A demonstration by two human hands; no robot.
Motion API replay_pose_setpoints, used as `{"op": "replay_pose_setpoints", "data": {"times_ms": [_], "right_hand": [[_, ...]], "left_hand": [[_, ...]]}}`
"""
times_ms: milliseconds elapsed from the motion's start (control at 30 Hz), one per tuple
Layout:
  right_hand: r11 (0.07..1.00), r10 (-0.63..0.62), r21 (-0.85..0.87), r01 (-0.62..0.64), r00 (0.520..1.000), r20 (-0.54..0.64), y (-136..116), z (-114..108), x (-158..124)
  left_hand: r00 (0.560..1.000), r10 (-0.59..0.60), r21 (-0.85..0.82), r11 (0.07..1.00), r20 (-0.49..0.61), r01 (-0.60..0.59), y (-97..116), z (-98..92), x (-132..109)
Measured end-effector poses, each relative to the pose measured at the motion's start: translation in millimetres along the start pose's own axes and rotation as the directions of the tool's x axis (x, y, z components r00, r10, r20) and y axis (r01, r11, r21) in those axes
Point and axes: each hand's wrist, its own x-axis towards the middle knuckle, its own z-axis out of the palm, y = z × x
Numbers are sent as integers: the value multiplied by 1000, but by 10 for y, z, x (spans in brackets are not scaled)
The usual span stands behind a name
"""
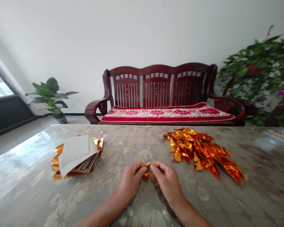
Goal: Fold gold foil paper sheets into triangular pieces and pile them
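Observation:
My left hand and my right hand meet at the middle of the marble-patterned table. Both pinch a small folded piece of gold foil paper between their fingertips, just above the tabletop. To the left lies a stack of flat foil sheets, white side up with gold edges showing. To the right a pile of folded gold foil pieces is spread over the table.
A dark red wooden bench with a red floral cushion stands behind the table against the white wall. A potted plant sits on the floor at the left, and a large leafy plant stands at the right.

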Motion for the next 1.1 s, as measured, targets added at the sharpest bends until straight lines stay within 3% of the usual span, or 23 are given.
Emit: {"op": "replay_pose_setpoints", "data": {"times_ms": [233,367,467,600,833,900,1000,1100], "right_hand": [[986,-136,-103,131,990,-39,35,-69,20],[939,-308,-168,300,951,-23,7,-96,19],[910,-364,-210,357,931,8,-17,-109,13],[908,-358,-228,352,933,15,-30,-117,3],[963,-221,-154,220,975,10,-37,-118,28],[971,-188,-147,186,982,4,-46,-111,28],[972,-178,-157,177,984,3,-68,-93,13],[970,-179,-163,179,984,15,-80,-74,-1]], "left_hand": [[995,-27,-82,996,99,35,34,10,-22],[993,-5,-94,995,117,16,32,1,-26],[993,-2,-114,993,122,16,27,-3,-27],[993,-2,-164,986,118,21,36,-7,-32],[990,30,-250,968,137,5,64,-37,-49],[994,85,-151,986,71,-74,60,-38,-73],[979,199,156,969,-41,-190,63,-25,-131],[954,296,330,906,-50,-264,91,-8,-189]]}}
